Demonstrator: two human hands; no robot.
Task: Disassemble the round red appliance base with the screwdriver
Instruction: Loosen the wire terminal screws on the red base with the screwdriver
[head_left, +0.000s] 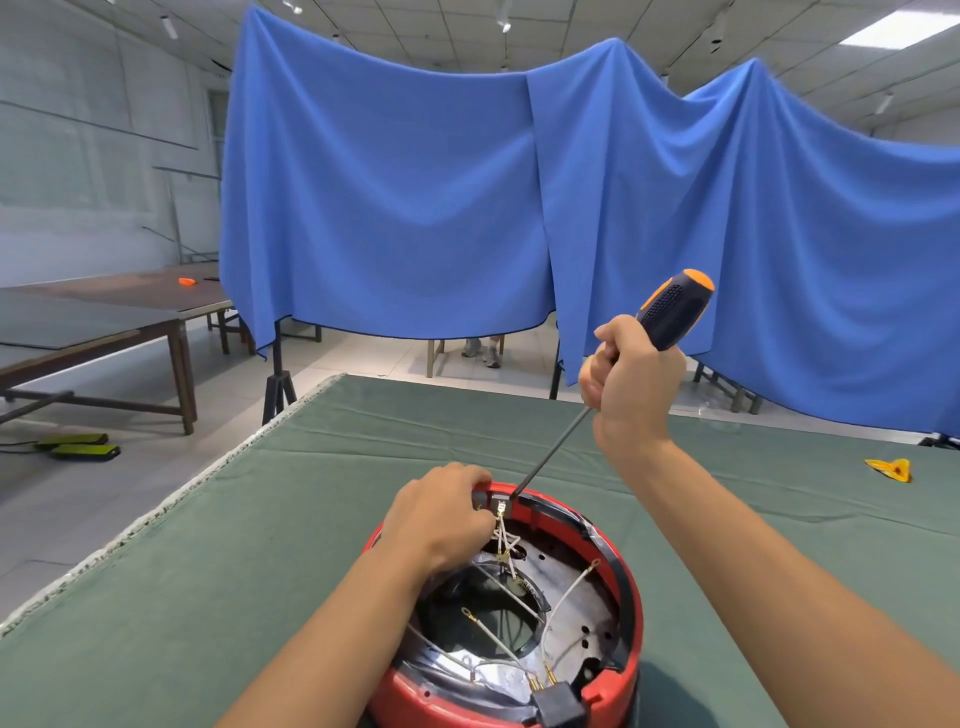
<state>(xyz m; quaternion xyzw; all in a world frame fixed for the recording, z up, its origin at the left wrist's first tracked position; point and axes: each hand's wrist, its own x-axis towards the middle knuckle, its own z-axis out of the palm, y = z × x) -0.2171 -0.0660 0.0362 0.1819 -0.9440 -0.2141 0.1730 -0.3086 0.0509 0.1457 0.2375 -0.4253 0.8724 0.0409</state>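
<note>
The round red appliance base (626, 691) lies open side up on the green table cloth, near the front edge. Inside it I see a metal plate, white wires with ring terminals and a black connector block (558, 704). My left hand (441, 512) grips the far rim of the base, fingers curled over it by the wires. My right hand (631, 376) holds the black and orange handle of the screwdriver (670, 312). Its long shaft slants down left, and its tip sits at a small bracket on the far rim.
The table with the green cloth (260, 545) stretches ahead and to both sides. A small yellow and orange object (891, 469) lies at the right. Blue cloth screens (405, 197) hang behind. Wooden tables (104, 322) stand at the left, with someone's shoes (483, 351) visible under the screen.
</note>
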